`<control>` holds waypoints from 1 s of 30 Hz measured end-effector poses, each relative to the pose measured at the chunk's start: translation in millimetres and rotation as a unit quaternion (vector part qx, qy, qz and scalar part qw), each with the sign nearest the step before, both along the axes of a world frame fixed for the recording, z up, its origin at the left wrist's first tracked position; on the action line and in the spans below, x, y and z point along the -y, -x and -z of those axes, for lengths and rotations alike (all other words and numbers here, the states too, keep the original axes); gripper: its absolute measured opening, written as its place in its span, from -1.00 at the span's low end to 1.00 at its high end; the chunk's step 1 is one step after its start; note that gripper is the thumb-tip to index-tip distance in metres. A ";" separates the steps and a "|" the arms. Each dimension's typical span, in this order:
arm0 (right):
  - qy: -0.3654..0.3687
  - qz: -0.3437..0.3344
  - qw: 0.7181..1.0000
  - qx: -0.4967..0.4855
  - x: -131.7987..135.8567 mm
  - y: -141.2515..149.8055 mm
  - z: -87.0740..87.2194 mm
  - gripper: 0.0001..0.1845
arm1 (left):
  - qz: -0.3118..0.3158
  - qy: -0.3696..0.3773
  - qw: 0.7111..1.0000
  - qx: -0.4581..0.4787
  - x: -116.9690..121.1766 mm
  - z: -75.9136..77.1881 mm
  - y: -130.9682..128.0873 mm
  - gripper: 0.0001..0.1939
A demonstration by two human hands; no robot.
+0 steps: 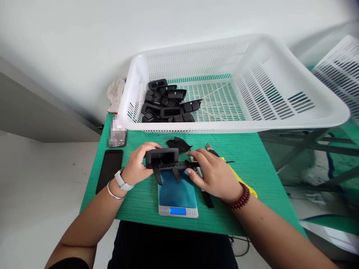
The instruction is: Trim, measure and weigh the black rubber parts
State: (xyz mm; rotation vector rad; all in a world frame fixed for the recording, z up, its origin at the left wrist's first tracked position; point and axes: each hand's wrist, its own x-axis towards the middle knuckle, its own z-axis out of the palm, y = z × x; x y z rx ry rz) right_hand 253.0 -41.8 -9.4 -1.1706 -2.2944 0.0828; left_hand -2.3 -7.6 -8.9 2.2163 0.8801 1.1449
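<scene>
My left hand (139,161) grips the left end of a black plastic frame (162,152), a rounded rectangular part with a hollow middle. My right hand (210,170) holds a black caliper (179,164) by its sliding side, thumb below and fingers above. The caliper lies across the frame's near side, its two larger jaws pointing down and apart. Whether its upper jaws touch the frame I cannot tell. Directly beneath is a small digital scale (177,192) with a blue-lit display. A crumpled black piece (178,144) rests just beyond the frame.
A large white basket (196,127) with several black plastic parts (171,101) stands at the back of the green table (134,203). Left are a dark phone (110,168), another device (119,134) and a glove (115,95). A yellow item (246,185) and a knife-like tool (207,198) lie right.
</scene>
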 end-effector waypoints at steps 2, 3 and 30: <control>0.017 0.005 1.000 -0.014 0.3 0.0 0.7 -0.59 | 0.016 0.022 1.000 0.014 0.4 1.6 -0.1 -0.52; 0.027 0.008 0.999 -0.019 0.1 0.2 1.1 -0.61 | 0.021 0.038 0.999 0.021 0.9 2.5 -0.1 -0.48; -0.107 0.042 0.993 0.024 2.4 -3.4 -1.3 -0.60 | 0.064 0.294 0.937 0.180 7.4 3.4 -1.5 -0.80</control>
